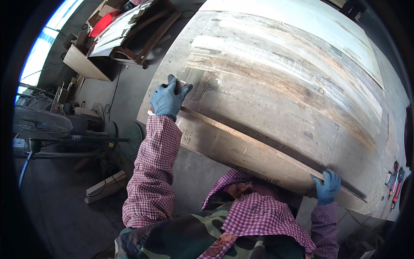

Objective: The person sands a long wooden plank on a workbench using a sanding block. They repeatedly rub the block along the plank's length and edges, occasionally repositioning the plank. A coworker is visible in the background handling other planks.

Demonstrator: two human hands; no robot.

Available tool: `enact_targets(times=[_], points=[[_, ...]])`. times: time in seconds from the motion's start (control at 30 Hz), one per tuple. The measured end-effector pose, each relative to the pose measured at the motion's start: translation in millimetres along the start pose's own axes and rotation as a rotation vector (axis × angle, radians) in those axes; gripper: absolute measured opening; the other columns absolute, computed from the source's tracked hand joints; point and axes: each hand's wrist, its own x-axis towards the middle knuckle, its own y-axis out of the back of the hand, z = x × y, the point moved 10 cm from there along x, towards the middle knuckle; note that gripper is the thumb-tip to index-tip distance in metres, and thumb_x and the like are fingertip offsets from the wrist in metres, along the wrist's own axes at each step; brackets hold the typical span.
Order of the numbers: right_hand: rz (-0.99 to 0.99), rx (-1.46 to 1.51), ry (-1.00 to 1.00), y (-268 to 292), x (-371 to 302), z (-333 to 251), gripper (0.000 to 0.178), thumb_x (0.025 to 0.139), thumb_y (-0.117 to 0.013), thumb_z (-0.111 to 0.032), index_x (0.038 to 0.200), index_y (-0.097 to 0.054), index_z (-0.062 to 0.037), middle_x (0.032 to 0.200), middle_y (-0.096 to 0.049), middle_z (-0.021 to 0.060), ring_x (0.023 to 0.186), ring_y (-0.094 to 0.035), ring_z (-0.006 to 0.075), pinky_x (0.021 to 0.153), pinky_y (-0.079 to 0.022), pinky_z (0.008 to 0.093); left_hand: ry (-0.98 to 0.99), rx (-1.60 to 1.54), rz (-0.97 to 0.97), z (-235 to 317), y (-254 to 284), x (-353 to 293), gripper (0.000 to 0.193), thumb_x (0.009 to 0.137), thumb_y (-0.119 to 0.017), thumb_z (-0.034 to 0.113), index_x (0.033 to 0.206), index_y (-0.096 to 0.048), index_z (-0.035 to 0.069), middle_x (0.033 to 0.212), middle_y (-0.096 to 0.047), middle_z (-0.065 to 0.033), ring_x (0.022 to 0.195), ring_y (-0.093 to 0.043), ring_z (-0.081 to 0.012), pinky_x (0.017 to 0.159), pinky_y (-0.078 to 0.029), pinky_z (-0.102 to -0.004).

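A long, narrow wooden strip [252, 139] lies along the near side of a worn wooden worktable [258, 103], slanting from left down to the right. My left hand [167, 98], in a blue-grey work glove, is at the strip's left end, its fingers closed round a small dark block [181, 84] with a pale edge. How far the block touches the strip is hidden by the glove. Near the strip's right end, my right hand [327, 186], in a blue glove, grips the strip with thumb and fingers.
Several thin pale boards [276, 58] lie across the table, with a large white sheet [297, 19] at the far side. Screwdriver-like hand tools [396, 185] rest at the right edge. On the left stand a caged fan [41, 121] and stacked wood scraps [116, 41]; a timber offcut [105, 186] lies on the floor.
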Motion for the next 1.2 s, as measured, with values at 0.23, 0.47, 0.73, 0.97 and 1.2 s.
enact_targets(times=[0.23,0.47,0.73,0.97,1.2], points=[[-0.057,-0.118,0.055,5.5,11.0,4.2,0.031,0.072,-0.074,-0.029,0.097,-0.067,-0.0123,0.105,-0.065,0.0047,0.096,-0.059,0.0278,0.083,-0.048,0.0425,-0.452,-0.154,0.091,162.3,-45.3,-122.5,0.027,0.088,-0.068,0.027,0.114,-0.069,0.024,0.100,-0.061,-0.0053,0.096,-0.057,-0.0272,0.088,-0.043,-0.0420],[-0.309,0.040,-0.048,1.2,40.6,19.7,0.035,0.067,-0.079,-0.030,0.095,-0.067,-0.0135,0.095,-0.064,0.0031,0.089,-0.058,0.0272,0.079,-0.046,0.0420,-0.406,-0.490,0.521,73.5,69.2,-75.2,0.045,0.091,-0.069,0.020,0.135,-0.060,0.014,0.115,-0.065,-0.0148,0.099,-0.060,-0.0291,0.089,-0.048,-0.0395],[-0.244,0.012,-0.015,3.3,44.9,13.8,0.036,0.068,-0.080,-0.040,0.091,-0.067,-0.0143,0.091,-0.062,0.0030,0.087,-0.058,0.0265,0.076,-0.046,0.0426,-0.527,-0.115,-0.073,114.0,17.8,-37.8,0.075,0.082,-0.072,0.053,0.140,-0.052,0.009,0.132,-0.056,-0.0198,0.120,-0.053,-0.0371,0.102,-0.043,-0.0459],[-0.218,0.002,-0.041,10.1,43.1,7.9,0.036,0.067,-0.081,-0.037,0.092,-0.067,-0.0155,0.092,-0.061,0.0017,0.089,-0.057,0.0256,0.077,-0.046,0.0413,-0.636,0.099,-0.256,170.1,-78.0,-10.8,0.107,0.073,-0.077,0.057,0.154,-0.022,0.016,0.141,-0.047,-0.0199,0.128,-0.048,-0.0373,0.107,-0.039,-0.0465],[-0.187,0.025,-0.033,10.9,44.9,8.9,0.034,0.068,-0.081,-0.036,0.091,-0.067,-0.0156,0.089,-0.061,0.0016,0.088,-0.057,0.0252,0.076,-0.046,0.0410,-0.488,-0.229,0.070,124.8,25.9,-11.6,0.089,0.083,-0.074,0.046,0.154,-0.028,0.019,0.125,-0.054,-0.0271,0.111,-0.056,-0.0433,0.097,-0.047,-0.0443]])
